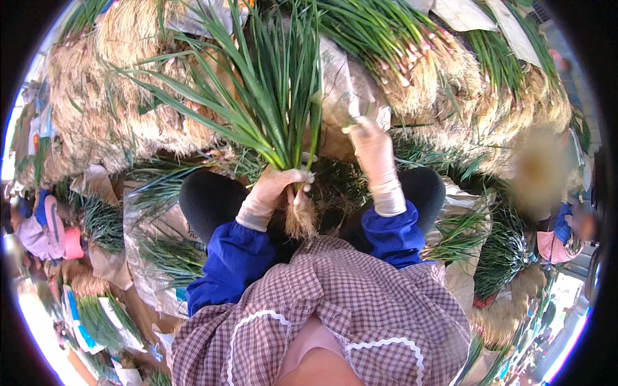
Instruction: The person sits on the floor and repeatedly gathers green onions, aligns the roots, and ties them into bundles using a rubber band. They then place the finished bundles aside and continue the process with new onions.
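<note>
My left hand [273, 190], in a pale thin glove, is closed around the lower stems of a bunch of spring onions [277, 109]. Their long green leaves fan upward and to the left, while small whitish bulbs and a tuft of roots [300, 219] hang below my fingers. To the right of the bunch, my right hand [373, 151] is raised, gloved the same way and apart from the stems. Its fingers are drawn together at the tips, with a small pale scrap at them too blurred to name.
Piles of spring onions with thick straw-coloured roots [129, 90] lie across the far side, and another root-heavy pile [444, 77] is at far right. Loose green leaves [167, 257] rest on plastic sheeting beside my knees. A person in pink [45, 231] is at the left edge.
</note>
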Available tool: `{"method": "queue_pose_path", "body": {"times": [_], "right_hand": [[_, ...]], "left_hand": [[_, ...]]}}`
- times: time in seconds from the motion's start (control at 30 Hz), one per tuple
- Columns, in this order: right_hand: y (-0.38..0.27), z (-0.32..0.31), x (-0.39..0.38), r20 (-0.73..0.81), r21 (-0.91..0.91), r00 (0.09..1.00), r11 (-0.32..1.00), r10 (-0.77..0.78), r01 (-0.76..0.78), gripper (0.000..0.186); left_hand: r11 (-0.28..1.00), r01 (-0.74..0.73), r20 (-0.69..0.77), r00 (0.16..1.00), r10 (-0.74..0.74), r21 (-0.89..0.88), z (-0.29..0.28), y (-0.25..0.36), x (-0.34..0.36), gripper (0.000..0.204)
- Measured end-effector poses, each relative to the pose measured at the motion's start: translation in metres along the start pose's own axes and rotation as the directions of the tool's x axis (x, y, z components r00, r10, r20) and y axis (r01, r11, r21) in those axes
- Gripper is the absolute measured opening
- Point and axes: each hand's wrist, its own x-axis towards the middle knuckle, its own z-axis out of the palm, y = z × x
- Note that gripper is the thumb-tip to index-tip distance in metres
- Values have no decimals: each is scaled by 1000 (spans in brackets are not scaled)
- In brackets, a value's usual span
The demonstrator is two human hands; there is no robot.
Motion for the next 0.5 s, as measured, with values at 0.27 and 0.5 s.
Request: {"method": "queue_pose_path", "body": {"times": [0.27,0.5], "right_hand": [[4,-79,54,12,-366,971,904,240,-219,31],[38,-99,153,-211,-944,904,317,-372,-90,24]], "left_hand": [[871,-102,140,971,192,-481,12,19,-14,36],[879,28,141,989,45,-476,13,22,38,21]]}}
